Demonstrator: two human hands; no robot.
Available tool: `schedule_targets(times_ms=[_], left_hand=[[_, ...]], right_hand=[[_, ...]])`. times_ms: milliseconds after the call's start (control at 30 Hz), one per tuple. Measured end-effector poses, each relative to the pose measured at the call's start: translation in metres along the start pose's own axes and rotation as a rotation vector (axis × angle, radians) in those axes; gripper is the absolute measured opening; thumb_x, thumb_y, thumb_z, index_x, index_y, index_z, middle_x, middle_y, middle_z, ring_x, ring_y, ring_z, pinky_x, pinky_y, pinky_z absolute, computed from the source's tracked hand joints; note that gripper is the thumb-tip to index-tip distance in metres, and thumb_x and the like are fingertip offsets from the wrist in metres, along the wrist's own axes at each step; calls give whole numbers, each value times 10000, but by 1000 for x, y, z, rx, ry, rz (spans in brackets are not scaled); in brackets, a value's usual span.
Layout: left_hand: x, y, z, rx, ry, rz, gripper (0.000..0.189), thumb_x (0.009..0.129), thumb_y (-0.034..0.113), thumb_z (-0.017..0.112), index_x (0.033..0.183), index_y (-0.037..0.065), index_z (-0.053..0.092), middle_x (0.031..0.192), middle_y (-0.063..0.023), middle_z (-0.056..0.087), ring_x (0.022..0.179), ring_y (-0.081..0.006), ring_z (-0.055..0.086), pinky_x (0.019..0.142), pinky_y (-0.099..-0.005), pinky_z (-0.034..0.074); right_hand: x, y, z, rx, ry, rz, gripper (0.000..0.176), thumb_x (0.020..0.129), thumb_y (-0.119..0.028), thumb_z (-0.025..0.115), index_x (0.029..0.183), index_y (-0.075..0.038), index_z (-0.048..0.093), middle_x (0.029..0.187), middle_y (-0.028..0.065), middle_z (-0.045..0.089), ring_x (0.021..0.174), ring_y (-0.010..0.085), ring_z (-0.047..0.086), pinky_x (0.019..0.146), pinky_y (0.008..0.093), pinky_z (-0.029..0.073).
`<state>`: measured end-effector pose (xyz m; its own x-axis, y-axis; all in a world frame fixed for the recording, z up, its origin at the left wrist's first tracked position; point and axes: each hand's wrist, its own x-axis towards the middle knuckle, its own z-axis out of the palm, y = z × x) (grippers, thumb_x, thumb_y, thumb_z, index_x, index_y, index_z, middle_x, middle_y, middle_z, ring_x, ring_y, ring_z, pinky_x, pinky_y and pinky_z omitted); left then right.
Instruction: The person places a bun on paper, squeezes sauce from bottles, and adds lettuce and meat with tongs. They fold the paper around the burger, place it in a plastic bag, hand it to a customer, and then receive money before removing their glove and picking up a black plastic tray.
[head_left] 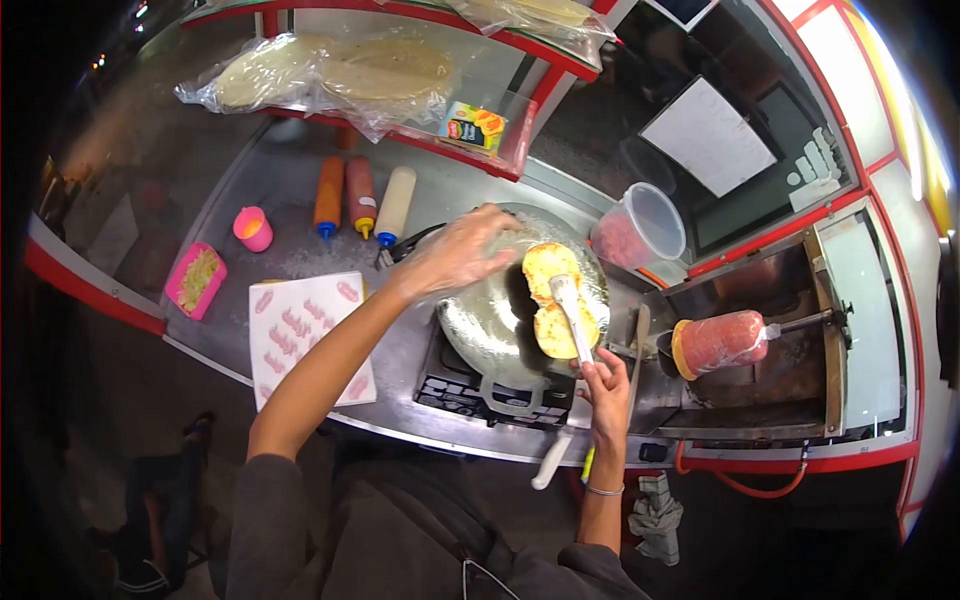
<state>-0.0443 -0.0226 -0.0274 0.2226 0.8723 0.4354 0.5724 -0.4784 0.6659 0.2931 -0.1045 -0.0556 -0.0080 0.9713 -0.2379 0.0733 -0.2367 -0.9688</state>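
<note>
Two yellowish bun halves (551, 262) lie cut side up, joined end to end, on the right part of a round metal pan (480, 320). The pan sits on a black gas stove (450, 390). My right hand (606, 388) grips the near end of pale metal tongs (578, 325), whose far end touches the buns near their middle. Over the left part of the pan, my left hand (460, 252) reaches out, slightly blurred, with its fingers stretched and nothing visible in them.
Three sauce bottles (361, 195), a pink cup (253, 230), a pink tray of shredded food (197, 280) and printed paper (310, 335) are at the left. A white-handled knife (553, 460), a clear tub (640, 228) and wrapped meat on a spit (722, 343) are at the right. Bagged flatbreads (385, 75) lie on the shelf.
</note>
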Motion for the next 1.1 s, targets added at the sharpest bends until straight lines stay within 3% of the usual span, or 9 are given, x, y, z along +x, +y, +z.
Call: schedule_targets(times_ms=[133,200,267,333,533,667,733,833,1100], left_hand=[[-96,-10,-78,-152,159,-226,308,936,161,654,1206,15,633,1096,-145,633,999,-249,636,920,-361,500],[-158,-35,-115,12,239,-344,279,946,148,654,1186,7,647,1084,-141,659,976,-229,648,892,-346,509],[-236,-77,-138,105,339,-448,256,944,160,654,1140,-4,652,1036,-156,678,925,-302,679,847,-378,518],[-305,-95,-156,136,323,-622,224,950,148,645,1100,-17,664,973,-150,689,894,-270,680,812,-361,518],[-458,-92,-171,-210,302,-962,270,971,235,655,1052,-19,691,858,-91,716,811,-148,660,755,-324,517],[-486,-70,-155,-526,27,-1250,575,1021,499,545,1135,-50,672,983,-130,736,901,-192,689,804,-332,527],[-483,-75,-136,-887,-1,-1241,539,1036,476,528,1186,-26,657,1067,-116,720,992,-171,661,896,-319,503],[-464,-81,-124,-1070,-155,-1185,494,1048,432,516,1178,-19,667,1065,-104,720,988,-169,663,891,-310,499],[-458,-87,-111,-1004,-376,-1138,420,1055,349,512,1100,-25,699,1023,-94,730,957,-157,665,836,-305,506]], right_hand=[[-20,-15,14,64,25,-18,416,981,-134,655,1333,-41,455,1060,126,732,846,95,631,636,217,509],[-33,-14,27,62,38,-79,417,986,-136,648,1342,-41,452,1058,118,729,839,88,618,635,215,503],[-57,-22,58,29,99,-74,421,990,-137,643,1349,-34,448,1062,122,725,834,82,607,638,211,496],[-82,-13,91,30,98,-100,427,996,-167,634,1360,-31,457,1070,85,725,870,62,610,647,192,495],[-156,30,238,163,152,-68,443,1003,-167,626,1377,-24,437,1101,126,705,878,91,606,656,210,496],[-195,66,329,314,136,52,414,1011,-105,606,1372,-15,426,1097,158,701,877,112,616,662,235,516],[-212,87,360,325,145,105,424,1013,-97,600,1382,-11,409,1107,160,703,876,114,619,673,237,517],[-225,115,400,360,193,126,413,1013,-82,595,1374,-6,407,1111,165,705,860,112,617,674,239,517],[-223,178,449,334,328,76,394,1015,-77,589,1333,13,375,1120,152,706,767,87,598,616,213,486]])
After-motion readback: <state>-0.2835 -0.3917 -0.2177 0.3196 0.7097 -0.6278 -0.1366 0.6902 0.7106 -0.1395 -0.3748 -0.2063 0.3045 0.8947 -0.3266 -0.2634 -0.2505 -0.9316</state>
